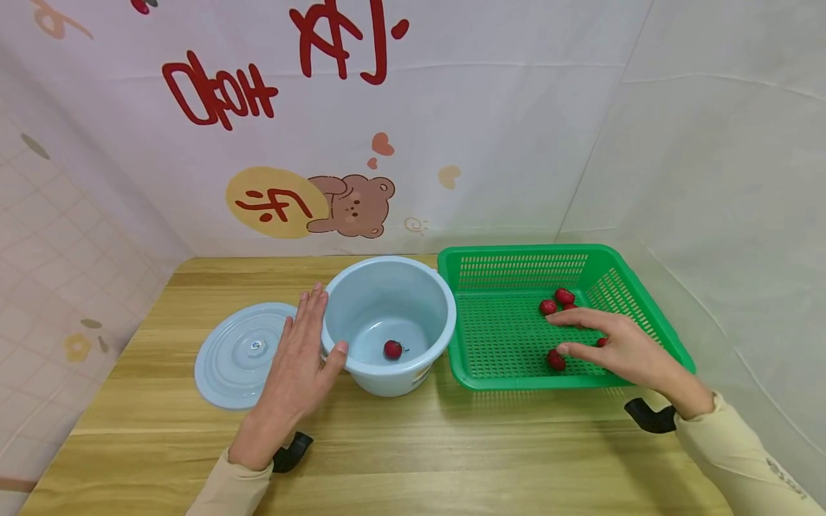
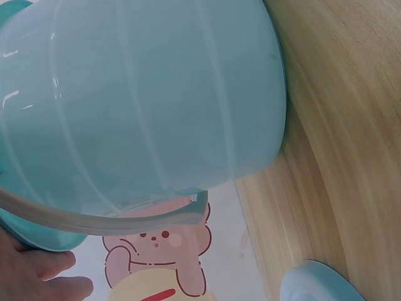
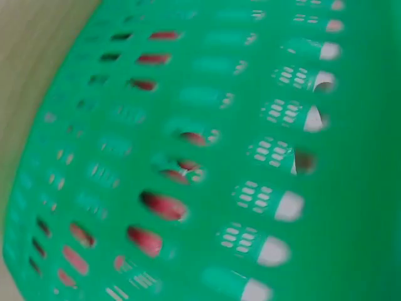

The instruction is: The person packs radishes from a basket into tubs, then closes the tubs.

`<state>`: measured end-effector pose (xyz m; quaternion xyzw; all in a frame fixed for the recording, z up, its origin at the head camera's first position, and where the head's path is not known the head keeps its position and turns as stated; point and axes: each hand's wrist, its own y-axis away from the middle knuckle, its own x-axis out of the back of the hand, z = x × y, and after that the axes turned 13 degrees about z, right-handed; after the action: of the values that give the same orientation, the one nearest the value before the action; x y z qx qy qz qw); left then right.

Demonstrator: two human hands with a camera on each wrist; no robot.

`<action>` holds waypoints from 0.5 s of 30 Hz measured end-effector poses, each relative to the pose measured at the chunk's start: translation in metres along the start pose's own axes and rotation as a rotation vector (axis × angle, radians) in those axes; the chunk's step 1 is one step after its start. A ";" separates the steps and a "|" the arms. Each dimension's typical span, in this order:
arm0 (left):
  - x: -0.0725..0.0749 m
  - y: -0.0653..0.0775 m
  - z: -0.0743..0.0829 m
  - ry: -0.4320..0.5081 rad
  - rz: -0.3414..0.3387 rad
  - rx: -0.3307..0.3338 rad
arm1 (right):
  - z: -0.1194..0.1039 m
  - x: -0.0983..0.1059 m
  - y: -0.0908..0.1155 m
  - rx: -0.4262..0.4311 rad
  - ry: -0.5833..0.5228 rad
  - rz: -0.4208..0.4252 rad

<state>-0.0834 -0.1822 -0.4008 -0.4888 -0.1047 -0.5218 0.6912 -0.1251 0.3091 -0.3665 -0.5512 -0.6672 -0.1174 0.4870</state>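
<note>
My left hand (image 1: 300, 365) rests against the left rim of a light blue bucket (image 1: 387, 382), its fingers straight and the thumb at the front edge. Inside the bucket lies one small round red fruit (image 1: 392, 350) with a thin stem. In the left wrist view, fingers (image 2: 53, 282) show beside the rim, below the bucket's pale handle (image 2: 94, 224). Over the right side of a green plastic basket (image 1: 464, 380), my right hand (image 1: 616, 347) reaches down, thumb and fingers apart. Just by its thumb is a red fruit (image 1: 556, 360). The right wrist view shows mostly the blurred basket wall (image 3: 207, 200).
Left of the bucket, a round light blue lid (image 1: 222, 358) lies flat on the wooden table (image 1: 413, 451). More red fruits (image 1: 564, 296) sit in the basket, partly hidden by the right hand. A printed white backdrop (image 1: 503, 143) stands behind the table.
</note>
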 end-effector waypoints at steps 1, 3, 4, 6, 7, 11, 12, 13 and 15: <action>0.000 0.000 0.000 0.001 0.000 0.000 | 0.002 0.000 0.000 -0.004 0.004 -0.013; 0.000 0.000 0.000 0.001 0.001 0.001 | 0.006 0.000 0.000 -0.010 0.012 -0.037; 0.000 0.000 0.000 0.001 0.001 0.001 | 0.008 0.000 -0.001 -0.014 0.017 -0.049; 0.000 0.000 0.000 -0.001 0.002 0.000 | 0.011 0.000 -0.001 -0.026 0.022 -0.073; 0.000 0.000 0.000 -0.001 0.002 -0.001 | 0.012 0.000 -0.001 -0.035 0.022 -0.085; 0.000 0.000 0.000 0.000 -0.001 -0.001 | 0.017 -0.002 -0.003 -0.081 -0.012 -0.152; 0.000 0.000 0.000 0.000 -0.002 0.001 | 0.018 -0.002 -0.004 -0.096 -0.023 -0.169; 0.000 0.000 0.000 0.000 -0.004 0.002 | 0.019 -0.002 -0.004 -0.113 -0.031 -0.189; 0.001 0.000 0.000 -0.002 -0.006 0.003 | 0.023 -0.003 -0.005 -0.142 -0.044 -0.231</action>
<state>-0.0832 -0.1826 -0.4002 -0.4879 -0.1076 -0.5234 0.6902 -0.1411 0.3208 -0.3787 -0.5063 -0.7268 -0.2072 0.4154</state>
